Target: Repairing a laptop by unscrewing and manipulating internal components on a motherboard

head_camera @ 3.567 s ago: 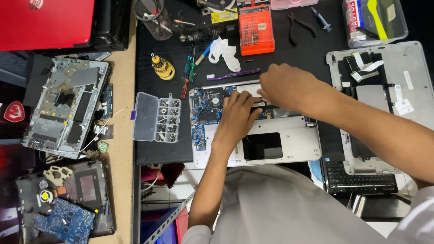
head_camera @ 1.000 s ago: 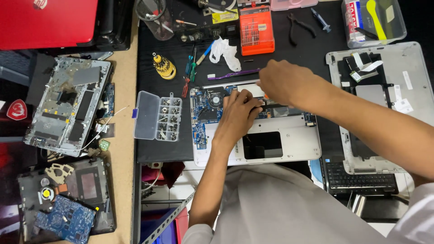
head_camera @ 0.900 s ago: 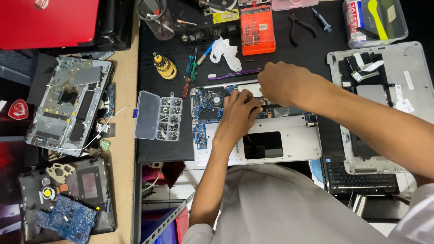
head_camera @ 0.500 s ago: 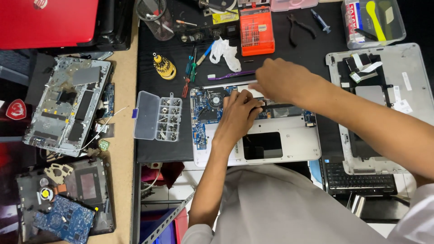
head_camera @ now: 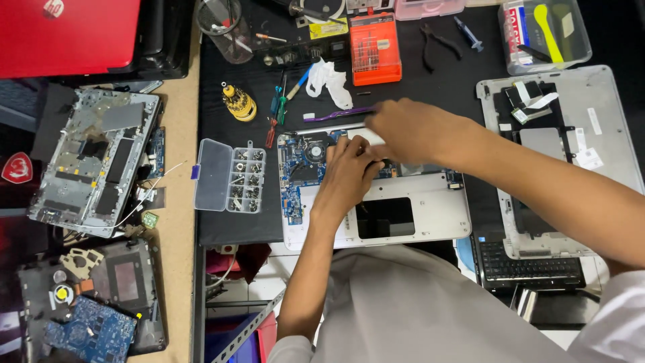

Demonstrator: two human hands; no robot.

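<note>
An opened silver laptop chassis point(head_camera: 430, 215) lies on the black mat, with a blue motherboard and small fan point(head_camera: 302, 158) exposed at its left. My left hand point(head_camera: 346, 175) rests on the board, fingers bent down onto it near the chassis' top edge. Just above and to the right, my right hand point(head_camera: 413, 131) hovers over that top edge with curled fingers. Its fingertips sit beside the end of a purple-handled tool point(head_camera: 339, 115); whether they grip anything is hidden.
A clear screw organiser point(head_camera: 230, 176) stands left of the chassis. Screwdrivers, a yellow bit holder point(head_camera: 238, 102), white cloth point(head_camera: 329, 81), orange bit case point(head_camera: 374, 48) and pliers point(head_camera: 433, 44) lie behind. A silver cover point(head_camera: 571, 154) and keyboard point(head_camera: 531, 265) are right, dismantled laptops point(head_camera: 94, 165) left.
My right hand has shifted a little to the left along the chassis' top edge, toward the purple tool. My left hand stays on the board.
</note>
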